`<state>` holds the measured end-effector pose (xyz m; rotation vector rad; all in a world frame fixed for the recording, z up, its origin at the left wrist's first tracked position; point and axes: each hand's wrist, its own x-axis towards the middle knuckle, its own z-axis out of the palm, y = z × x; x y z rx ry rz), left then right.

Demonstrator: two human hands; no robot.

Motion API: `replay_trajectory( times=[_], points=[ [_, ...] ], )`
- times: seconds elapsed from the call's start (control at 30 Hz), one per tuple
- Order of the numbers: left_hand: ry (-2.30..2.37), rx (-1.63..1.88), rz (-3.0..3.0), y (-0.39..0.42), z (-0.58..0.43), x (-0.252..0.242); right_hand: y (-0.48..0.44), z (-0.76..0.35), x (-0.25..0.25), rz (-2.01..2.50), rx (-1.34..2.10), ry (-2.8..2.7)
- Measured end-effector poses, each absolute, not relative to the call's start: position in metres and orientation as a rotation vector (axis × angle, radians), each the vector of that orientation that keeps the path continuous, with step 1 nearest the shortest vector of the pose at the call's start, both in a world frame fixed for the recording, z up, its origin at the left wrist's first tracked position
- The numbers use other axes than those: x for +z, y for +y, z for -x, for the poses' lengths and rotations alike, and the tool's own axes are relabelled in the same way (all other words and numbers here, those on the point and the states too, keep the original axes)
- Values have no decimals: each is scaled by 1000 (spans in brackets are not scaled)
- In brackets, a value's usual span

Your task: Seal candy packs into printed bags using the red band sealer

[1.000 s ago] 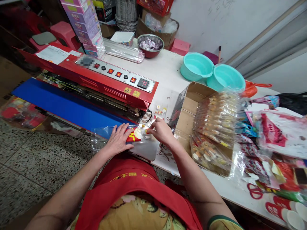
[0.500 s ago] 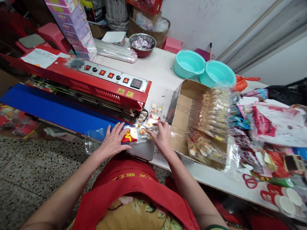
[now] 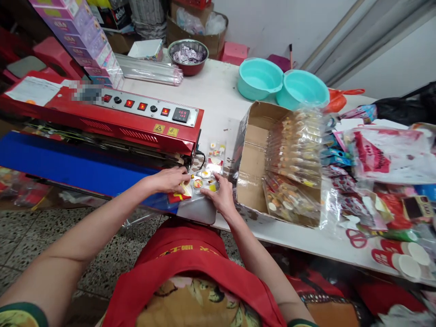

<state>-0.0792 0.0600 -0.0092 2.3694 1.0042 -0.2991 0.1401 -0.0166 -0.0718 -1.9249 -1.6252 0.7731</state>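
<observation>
A clear plastic bag of small toy-food pieces lies at the near right end of the blue belt, partly over a grey plate. In it show a red-and-yellow fries piece and a few round pieces. My left hand is bent over the fries end, its fingers drawn together on the bag. At the other end, the thumb and fingers of my right hand hold the bag's edge. A second filled bag lies just beyond, by the red sealing machine.
An open cardboard box with a row of filled bags stands to the right. Behind it are two turquoise basins. Red scissors and paper cups lie at the right. A steel bowl stands at the back.
My left hand has gone from lying spread beside the bag to curled over it, farther from me. The bag's loose left end has dropped lower. The view has shifted slightly.
</observation>
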Motion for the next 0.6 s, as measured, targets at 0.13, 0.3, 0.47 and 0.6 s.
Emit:
replay_trajectory(
  times=[0.13,0.3,0.47,0.6],
  points=[
    [1005,-211,-2454,59,75,-7,-17,-142,-74,1821,760,-1637],
    [1047,125,-2488,47,59,-6,-24,-135,-61,1677,756,-1752],
    [1149,461,-2349,42,33,-7,-20,-132,-47,1554,891,-1845],
    [1218,715,-1887,38,39,-22,-6,-143,-50,1523,1067,-1610]
  ],
)
